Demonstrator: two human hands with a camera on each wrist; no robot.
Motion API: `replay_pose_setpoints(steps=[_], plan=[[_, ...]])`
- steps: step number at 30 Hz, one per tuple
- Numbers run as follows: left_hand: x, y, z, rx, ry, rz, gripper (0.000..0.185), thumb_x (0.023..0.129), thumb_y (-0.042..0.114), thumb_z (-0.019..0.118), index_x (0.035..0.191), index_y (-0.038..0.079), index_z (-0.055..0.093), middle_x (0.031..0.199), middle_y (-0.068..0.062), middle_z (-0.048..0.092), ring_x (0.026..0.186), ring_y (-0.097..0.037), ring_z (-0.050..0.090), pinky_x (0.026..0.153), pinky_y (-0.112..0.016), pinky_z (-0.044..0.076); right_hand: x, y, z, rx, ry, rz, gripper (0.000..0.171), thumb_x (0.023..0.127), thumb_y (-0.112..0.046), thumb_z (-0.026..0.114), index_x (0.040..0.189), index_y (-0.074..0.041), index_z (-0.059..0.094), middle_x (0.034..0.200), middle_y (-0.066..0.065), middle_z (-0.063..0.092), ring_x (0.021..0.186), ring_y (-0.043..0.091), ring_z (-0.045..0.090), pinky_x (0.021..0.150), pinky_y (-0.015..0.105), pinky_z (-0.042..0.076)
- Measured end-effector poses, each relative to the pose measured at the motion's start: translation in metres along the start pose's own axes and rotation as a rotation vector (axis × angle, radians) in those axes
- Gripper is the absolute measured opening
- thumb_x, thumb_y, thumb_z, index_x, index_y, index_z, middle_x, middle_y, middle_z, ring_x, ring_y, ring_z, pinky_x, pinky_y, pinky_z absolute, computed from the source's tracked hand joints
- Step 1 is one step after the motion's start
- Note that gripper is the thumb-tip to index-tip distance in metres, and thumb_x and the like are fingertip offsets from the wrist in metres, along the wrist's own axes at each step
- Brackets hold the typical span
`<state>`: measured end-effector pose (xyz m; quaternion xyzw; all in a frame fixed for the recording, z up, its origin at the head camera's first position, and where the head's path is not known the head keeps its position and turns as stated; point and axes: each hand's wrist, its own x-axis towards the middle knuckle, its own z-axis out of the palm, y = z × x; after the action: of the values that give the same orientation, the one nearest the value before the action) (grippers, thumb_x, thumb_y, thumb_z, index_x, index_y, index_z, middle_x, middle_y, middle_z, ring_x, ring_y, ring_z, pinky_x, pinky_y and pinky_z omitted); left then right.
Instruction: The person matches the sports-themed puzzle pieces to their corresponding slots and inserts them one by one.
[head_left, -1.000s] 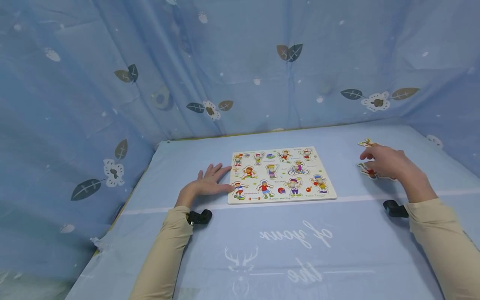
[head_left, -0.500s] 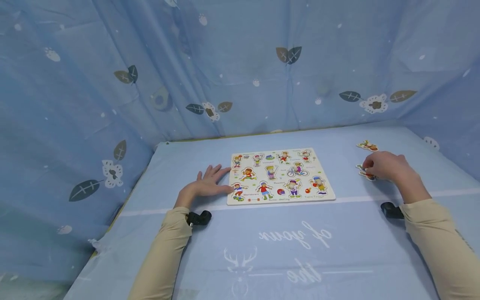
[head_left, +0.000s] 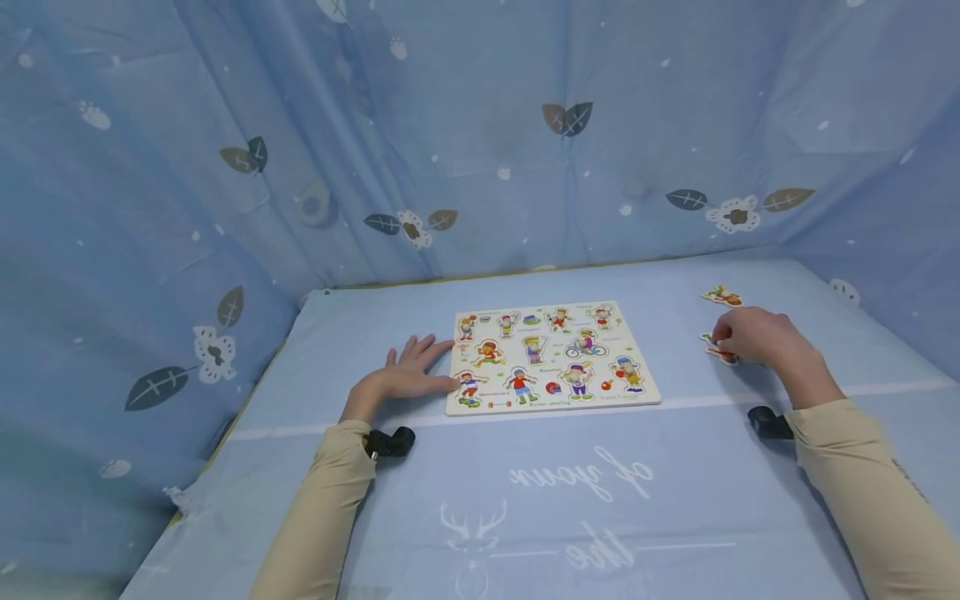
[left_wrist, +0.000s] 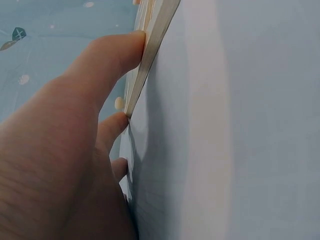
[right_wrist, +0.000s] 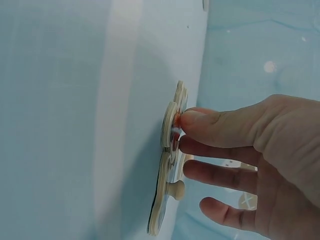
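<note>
A wooden knob puzzle board (head_left: 555, 354) printed with sports figures lies flat on the table. My left hand (head_left: 408, 372) rests at its left edge, fingers spread. In the left wrist view, the thumb (left_wrist: 120, 52) touches the board's side edge (left_wrist: 152, 42). Off to the right, my right hand (head_left: 767, 340) pinches a flat puzzle piece (head_left: 722, 352) between thumb and index finger. The right wrist view shows that pinch on the wooden piece (right_wrist: 169, 127), its knob hidden by the fingers. A neighbouring piece with a bare round knob (right_wrist: 175, 190) sits close by.
Another puzzle piece (head_left: 722, 295) lies farther back, beyond the right hand. A pale blue printed cloth (head_left: 585, 508) covers the table. Blue curtains (head_left: 480, 150) hang at the back and sides.
My right hand has come down from above the pieces and brought thumb and index finger together on the nearer one. The left hand stays at the board's edge. The head view shifts slightly.
</note>
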<state>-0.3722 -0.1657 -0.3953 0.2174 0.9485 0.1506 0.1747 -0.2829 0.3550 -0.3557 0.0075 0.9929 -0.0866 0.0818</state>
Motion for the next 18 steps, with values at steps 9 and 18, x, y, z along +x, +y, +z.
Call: replay_pose_setpoints(steps=[9, 18], plan=[[-0.002, -0.001, -0.001, 0.000, 0.016, -0.001, 0.091, 0.086, 0.067, 0.056, 0.160, 0.029, 0.018, 0.167, -0.011, 0.002, 0.151, -0.037, -0.013, 0.116, -0.064, -0.009, 0.004, -0.005, -0.004, 0.015, 0.024, -0.025, 0.020, 0.095, -0.010, 0.062, 0.107, 0.004, 0.070, 0.099, 0.017, 0.069, 0.076, 0.024, 0.058, 0.068, 0.047, 0.047], [-0.001, 0.000, 0.001, -0.005, 0.010, 0.001, 0.091, 0.086, 0.066, 0.057, 0.160, 0.029, 0.018, 0.167, -0.011, 0.002, 0.151, -0.037, -0.013, 0.116, -0.064, -0.009, 0.003, -0.017, -0.004, -0.001, 0.094, -0.031, 0.022, 0.091, -0.019, 0.071, 0.098, 0.002, 0.072, 0.094, 0.014, 0.066, 0.080, 0.027, 0.055, 0.067, 0.045, 0.046]])
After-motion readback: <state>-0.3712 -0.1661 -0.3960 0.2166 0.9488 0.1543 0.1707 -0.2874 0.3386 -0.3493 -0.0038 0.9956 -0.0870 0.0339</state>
